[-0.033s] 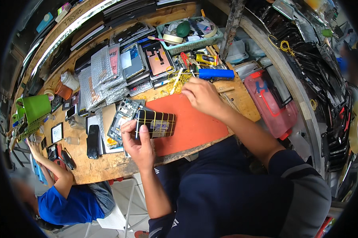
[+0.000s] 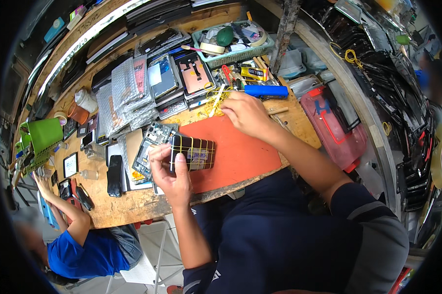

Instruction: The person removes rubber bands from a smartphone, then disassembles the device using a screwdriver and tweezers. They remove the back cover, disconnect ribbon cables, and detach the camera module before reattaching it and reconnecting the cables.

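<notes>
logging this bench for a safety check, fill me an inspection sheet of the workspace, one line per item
surface: worn wooden table, orange mat on it
things in hand: dark bundle bound in yellow, at the mat's left part
clutter: bubble-wrapped stack, loose yellow bands, blue-handled tool, heaped pale green basket
hands: left hand grips the dark bundle; right hand is by the loose yellow bands, its grip unclear
cables: nothing seen clearly
surroundings: co-worker in blue at left; reddish case at right
</notes>
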Available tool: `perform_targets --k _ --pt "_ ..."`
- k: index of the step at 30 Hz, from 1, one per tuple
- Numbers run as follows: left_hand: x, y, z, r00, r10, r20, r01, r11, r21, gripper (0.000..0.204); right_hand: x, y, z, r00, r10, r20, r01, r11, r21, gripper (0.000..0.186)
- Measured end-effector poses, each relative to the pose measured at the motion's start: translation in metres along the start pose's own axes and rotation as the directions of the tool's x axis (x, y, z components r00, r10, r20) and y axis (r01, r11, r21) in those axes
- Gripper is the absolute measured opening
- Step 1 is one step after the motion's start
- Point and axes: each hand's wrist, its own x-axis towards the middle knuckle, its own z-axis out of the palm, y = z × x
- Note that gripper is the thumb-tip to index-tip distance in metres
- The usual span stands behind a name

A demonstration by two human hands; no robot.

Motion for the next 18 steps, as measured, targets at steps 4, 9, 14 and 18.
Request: perform_targets --k 4,9,14,18 --pt "0.036 0.0 0.041 0.992 -0.081 0.092 0.118 0.835 -0.537 0.057 0.026 0.023 0.017 0.985 -0.059 0.163 0.108 0.943 -0.314 0.008" --pt "0.051 -0.005 0.05 0.98 -0.072 0.187 0.104 0.98 -0.17 0.07 0.029 0.018 -0.005 0.998 -0.038 0.045 0.04 0.997 -0.063 0.013" --pt "0.064 -0.002 0.07 0.967 -0.095 0.237 0.058 0.986 0.158 0.037 0.026 -0.029 -0.073 0.993 0.092 0.073 -0.117 0.783 0.61 0.011" --pt "0.07 0.012 0.092 0.968 0.026 0.251 -0.087 0.968 0.234 0.026 0.03 -0.023 -0.057 0.978 -0.161 -0.133 0.191 0.946 0.261 0.011"
